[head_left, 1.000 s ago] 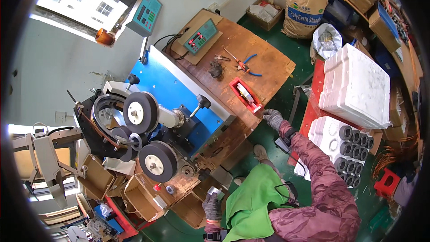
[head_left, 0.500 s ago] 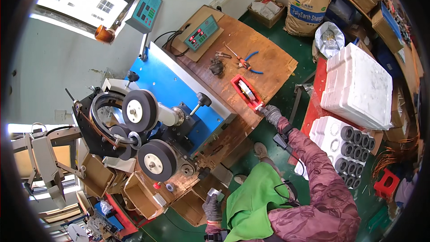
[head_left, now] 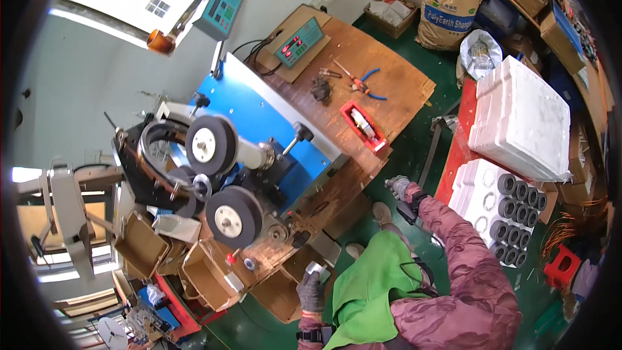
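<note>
My left hand (head_left: 311, 290), in a grey glove, is closed around a small silvery round piece (head_left: 317, 268), held low in front of the cardboard boxes under the machine. My right hand (head_left: 398, 187), also gloved, hangs in the air just off the near corner of the wooden bench (head_left: 402, 84), fingers loosely curled; I cannot tell if it holds anything. A red tray (head_left: 363, 126) with a white item lies on the bench, up and left of that hand. The winding machine has a blue panel (head_left: 259, 116) and two black wheels (head_left: 210, 144), (head_left: 234, 217).
A white foam tray with several grey cylinders (head_left: 512, 204) stands to my right, beside stacked foam blocks (head_left: 525, 116). Blue-handled pliers (head_left: 369, 84) and a green control box (head_left: 299, 41) lie on the bench. Open cardboard boxes (head_left: 207, 272) sit at lower left, a sack (head_left: 447, 10) at the back.
My right hand has drawn back from the red tray on the bench toward my body. My left hand keeps hold of the silvery piece in about the same place.
</note>
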`<state>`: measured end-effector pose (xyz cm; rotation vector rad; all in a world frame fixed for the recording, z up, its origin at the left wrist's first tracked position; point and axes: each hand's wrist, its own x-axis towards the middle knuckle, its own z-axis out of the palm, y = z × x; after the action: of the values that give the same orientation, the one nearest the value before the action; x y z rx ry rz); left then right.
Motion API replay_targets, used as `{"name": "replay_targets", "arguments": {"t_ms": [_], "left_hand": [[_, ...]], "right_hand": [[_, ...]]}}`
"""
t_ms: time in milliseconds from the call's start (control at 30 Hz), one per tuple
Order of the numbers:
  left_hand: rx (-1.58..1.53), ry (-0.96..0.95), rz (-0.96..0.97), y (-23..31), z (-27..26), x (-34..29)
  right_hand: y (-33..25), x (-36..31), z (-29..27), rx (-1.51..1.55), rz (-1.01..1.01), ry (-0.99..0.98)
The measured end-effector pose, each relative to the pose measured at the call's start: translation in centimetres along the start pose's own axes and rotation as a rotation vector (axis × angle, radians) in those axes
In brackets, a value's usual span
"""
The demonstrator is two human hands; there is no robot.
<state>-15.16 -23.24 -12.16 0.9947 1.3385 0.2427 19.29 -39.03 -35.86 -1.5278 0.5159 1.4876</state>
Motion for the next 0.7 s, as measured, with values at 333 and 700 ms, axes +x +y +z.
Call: {"name": "replay_targets", "arguments": {"t_ms": [333, 700], "left_hand": [[-0.108, -0.202, -0.003, 6.5, 1.9, -2.5], [-0.029, -0.398, 0.238, 4.8, -4.0, -4.3]], "right_hand": [[-5.6, -27.0, 16.0, -1.078, -1.032, -0.724], [-2.3, -30.6, 22.1, -1.447, -0.947, -0.428]]}}
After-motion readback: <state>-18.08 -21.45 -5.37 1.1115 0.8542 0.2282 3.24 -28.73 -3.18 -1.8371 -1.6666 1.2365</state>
